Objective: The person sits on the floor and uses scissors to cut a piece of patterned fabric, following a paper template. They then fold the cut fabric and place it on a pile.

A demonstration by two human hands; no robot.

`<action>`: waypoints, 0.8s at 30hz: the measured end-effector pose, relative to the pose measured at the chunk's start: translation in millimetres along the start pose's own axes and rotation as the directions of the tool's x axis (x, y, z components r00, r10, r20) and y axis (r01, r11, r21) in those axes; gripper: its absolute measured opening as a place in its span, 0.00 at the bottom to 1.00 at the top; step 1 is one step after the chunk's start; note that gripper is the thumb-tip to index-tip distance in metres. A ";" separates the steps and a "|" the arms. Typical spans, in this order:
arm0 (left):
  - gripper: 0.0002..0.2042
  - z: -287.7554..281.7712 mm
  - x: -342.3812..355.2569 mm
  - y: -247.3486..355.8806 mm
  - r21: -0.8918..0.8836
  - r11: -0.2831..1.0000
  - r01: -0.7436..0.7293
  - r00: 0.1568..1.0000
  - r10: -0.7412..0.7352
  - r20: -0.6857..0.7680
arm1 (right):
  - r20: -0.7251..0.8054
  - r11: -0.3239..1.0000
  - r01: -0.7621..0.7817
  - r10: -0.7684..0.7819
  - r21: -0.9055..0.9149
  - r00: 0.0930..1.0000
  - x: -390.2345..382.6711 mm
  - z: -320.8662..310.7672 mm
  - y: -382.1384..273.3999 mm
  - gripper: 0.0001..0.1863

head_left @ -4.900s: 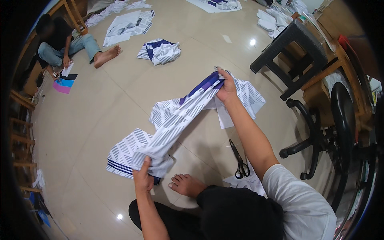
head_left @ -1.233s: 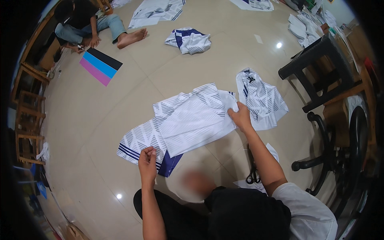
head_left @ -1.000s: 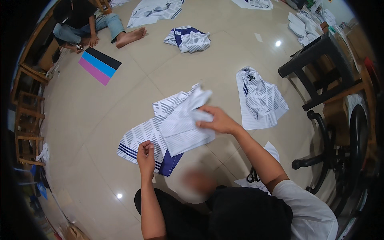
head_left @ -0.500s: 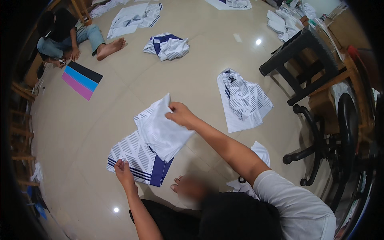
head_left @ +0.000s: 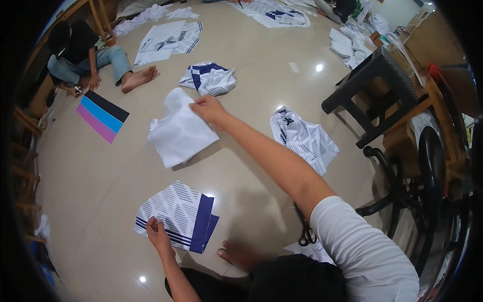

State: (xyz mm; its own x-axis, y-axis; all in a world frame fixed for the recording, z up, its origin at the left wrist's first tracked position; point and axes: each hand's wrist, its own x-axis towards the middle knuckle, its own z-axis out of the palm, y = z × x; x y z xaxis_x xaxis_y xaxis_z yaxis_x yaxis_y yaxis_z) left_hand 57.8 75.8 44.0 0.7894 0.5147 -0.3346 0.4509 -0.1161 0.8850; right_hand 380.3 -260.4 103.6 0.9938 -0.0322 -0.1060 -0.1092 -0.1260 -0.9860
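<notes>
Out in front, my right hand (head_left: 210, 110) pinches the upper edge of a white cut fabric piece (head_left: 181, 136), which hangs loosely with its pale side up and a faint pattern showing through. Close to me, my left hand (head_left: 158, 234) has its fingers closed at the left edge of a patterned fabric piece (head_left: 173, 201). That piece is white with grey slanting dashes, dark stripes and a navy band, and lies on the floor. A second navy edge shows beneath it.
Crumpled patterned fabric lies beyond (head_left: 214, 78) and to the right (head_left: 304, 141). Black scissors (head_left: 306, 235) rest by my right elbow. A black stool (head_left: 377, 95) and a chair base (head_left: 390, 196) stand at right. A seated person (head_left: 80, 50) handles a striped panel (head_left: 104, 116).
My right hand has moved forward and left, carrying the white fabric piece off the patterned one, which now lies uncovered. My left hand has stayed at the patterned piece's edge.
</notes>
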 end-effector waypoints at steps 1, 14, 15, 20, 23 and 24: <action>0.18 8.9 -0.9 0.9 -0.009 1.000 -0.002 1.000 0.002 0.018 | -0.088 0.982 -0.057 0.041 -0.181 0.995 11.0 -20.4 23.7 0.24; 0.19 3.1 0.0 5.9 0.443 0.865 -0.234 0.970 0.237 0.049 | 0.123 0.157 0.133 -0.076 -0.979 0.990 82.6 -43.8 66.0 0.25; 0.19 4.5 -1.8 8.3 0.449 0.863 -0.232 0.971 0.233 0.054 | 0.111 0.160 0.120 -0.060 -0.980 0.992 90.8 -47.0 70.5 0.25; 0.19 14.2 -1.5 13.5 0.346 0.906 -0.244 0.969 0.237 0.064 | -0.031 0.423 0.060 -0.206 -0.904 0.978 111.3 -88.7 80.3 0.25; 0.18 18.0 -5.2 15.6 0.307 0.912 -0.273 0.962 0.265 0.068 | -0.278 0.696 0.080 -0.386 -0.714 0.880 78.1 -109.1 73.4 0.23; 0.17 14.6 -5.8 16.5 0.310 0.907 -0.284 0.958 0.279 0.063 | -0.390 0.806 0.105 -0.390 -0.583 0.834 61.0 -103.0 61.3 0.21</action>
State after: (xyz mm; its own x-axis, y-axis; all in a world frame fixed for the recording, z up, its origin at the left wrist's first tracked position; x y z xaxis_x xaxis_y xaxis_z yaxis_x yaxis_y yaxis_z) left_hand 66.7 58.5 55.8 0.9083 0.4075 -0.0945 0.3140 -0.5149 0.7977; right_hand 432.4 -372.2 49.9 0.8643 -0.3643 0.3468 0.0052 -0.6830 -0.7304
